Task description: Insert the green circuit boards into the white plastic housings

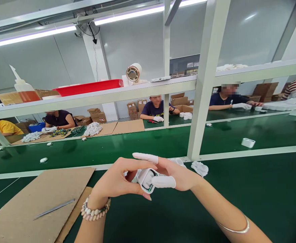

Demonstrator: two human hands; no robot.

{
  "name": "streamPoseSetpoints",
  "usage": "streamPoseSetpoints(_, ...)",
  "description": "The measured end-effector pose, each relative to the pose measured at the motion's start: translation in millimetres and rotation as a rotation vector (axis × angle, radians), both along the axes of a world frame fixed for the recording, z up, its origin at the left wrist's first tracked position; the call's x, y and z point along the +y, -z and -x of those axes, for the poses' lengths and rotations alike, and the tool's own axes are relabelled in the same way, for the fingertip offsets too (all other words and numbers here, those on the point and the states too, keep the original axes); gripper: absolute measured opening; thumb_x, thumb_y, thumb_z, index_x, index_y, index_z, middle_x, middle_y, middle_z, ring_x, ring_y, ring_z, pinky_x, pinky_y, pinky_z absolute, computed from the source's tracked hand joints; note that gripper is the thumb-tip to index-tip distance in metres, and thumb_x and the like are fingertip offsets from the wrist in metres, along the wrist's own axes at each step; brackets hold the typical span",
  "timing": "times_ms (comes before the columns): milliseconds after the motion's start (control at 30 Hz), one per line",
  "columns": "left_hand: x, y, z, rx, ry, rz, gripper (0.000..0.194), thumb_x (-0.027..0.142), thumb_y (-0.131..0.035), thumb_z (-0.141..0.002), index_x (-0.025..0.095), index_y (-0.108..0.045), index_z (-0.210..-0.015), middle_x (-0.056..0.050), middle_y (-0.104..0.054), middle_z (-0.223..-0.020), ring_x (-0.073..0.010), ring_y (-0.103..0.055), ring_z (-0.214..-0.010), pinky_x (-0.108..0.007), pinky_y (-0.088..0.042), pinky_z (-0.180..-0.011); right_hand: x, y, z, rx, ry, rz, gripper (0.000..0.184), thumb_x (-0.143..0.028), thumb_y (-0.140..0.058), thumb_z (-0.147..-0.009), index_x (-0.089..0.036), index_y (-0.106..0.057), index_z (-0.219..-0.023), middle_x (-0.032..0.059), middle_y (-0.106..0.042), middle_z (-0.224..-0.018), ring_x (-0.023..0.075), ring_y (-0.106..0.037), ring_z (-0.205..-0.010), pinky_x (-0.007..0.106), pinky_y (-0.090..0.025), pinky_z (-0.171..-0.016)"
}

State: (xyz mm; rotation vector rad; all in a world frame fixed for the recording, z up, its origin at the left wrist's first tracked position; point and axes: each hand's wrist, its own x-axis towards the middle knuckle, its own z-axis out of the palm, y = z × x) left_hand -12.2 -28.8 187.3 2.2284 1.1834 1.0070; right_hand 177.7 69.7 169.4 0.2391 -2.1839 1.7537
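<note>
Above the green bench, my left hand (120, 179) wraps its fingers round a small white plastic housing (146, 180), whose open end faces me. Inside the housing a rounded white part and a bit of green circuit board show. My right hand (174, 172) wears white finger cots on its thumb and a finger. Its cot-covered thumb presses at the housing's open end, while the other covered finger reaches over the top. Some of the right fingers are hidden behind the housing. A beaded bracelet (95, 209) circles my left wrist.
Cardboard sheets (49, 192) lie at left with metal tweezers (54, 209) on top. Behind my hands are a crumpled white cloth-like item (200, 168) and a metal post (206, 84). A green belt (138, 145) carries small white parts. Several co-workers sit beyond, below a shelf holding a red tray (89, 88).
</note>
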Motion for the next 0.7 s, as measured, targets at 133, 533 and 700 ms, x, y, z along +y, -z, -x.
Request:
streamPoseSetpoints(133,0.1,0.9,1.7,0.026,-0.014,0.003,0.057,0.030,-0.085,-0.064,0.016,-0.067,-0.116,0.002,-0.065,-0.069,-0.0049,-0.032,-0.050,-0.017,-0.030,-0.045,-1.9,1.9,1.9,-0.023,0.026,0.088,0.070,-0.029,-0.064,-0.089,-0.021,-0.030,-0.149,0.0085,-0.064,-0.111,0.0160,-0.061,-0.099,0.034,-0.049,-0.090)
streamPoseSetpoints(533,-4.2,-5.0,-1.2,0.069,-0.015,0.044,0.054,0.031,-0.085,-0.064,0.020,-0.069,-0.114,-0.002,-0.073,-0.086,-0.0049,-0.034,-0.050,-0.017,-0.032,-0.046,-3.1,2.6,4.5,-0.109,0.126,0.175,0.084,-0.030,-0.077,-0.076,-0.022,-0.033,-0.147,0.0057,-0.068,-0.101,0.0176,-0.065,-0.092,0.036,-0.051,-0.086)
streamPoseSetpoints(700,-5.7,-6.4,2.6,0.036,-0.059,0.058,0.053,0.032,-0.084,-0.065,0.017,-0.069,-0.113,0.000,-0.069,-0.073,-0.0052,-0.036,-0.049,-0.018,-0.032,-0.046,-3.5,0.6,-0.8,-0.050,0.211,0.111,0.068,-0.037,-0.065,-0.088,-0.024,-0.033,-0.147,0.0081,-0.066,-0.105,0.0202,-0.064,-0.096,0.041,-0.050,-0.087)
